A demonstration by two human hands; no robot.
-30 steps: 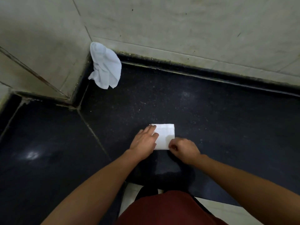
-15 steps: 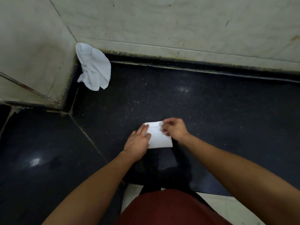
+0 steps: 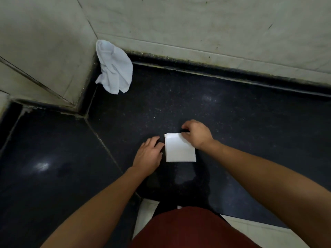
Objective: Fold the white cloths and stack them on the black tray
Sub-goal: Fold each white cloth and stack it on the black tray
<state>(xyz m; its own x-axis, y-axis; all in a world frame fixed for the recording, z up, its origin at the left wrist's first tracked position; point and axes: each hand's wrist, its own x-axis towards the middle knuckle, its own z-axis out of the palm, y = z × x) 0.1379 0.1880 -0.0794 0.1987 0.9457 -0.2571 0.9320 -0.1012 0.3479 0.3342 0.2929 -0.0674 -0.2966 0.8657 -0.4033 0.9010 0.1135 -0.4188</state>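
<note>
A small folded white cloth lies flat on the black speckled counter in front of me. My right hand pinches its far right corner with curled fingers. My left hand rests flat on the counter just left of the cloth, its fingertips beside the cloth's left edge. A second white cloth, crumpled, sits in the far left corner against the wall. No black tray is in view.
Pale tiled walls rise behind and to the left of the counter. A seam crosses the black surface diagonally. The counter's front edge and pale floor are near my body.
My right hand moved from the cloth's near right corner to its far right corner. My left hand slid off the cloth onto the counter beside it. The cloth now shows fully.
</note>
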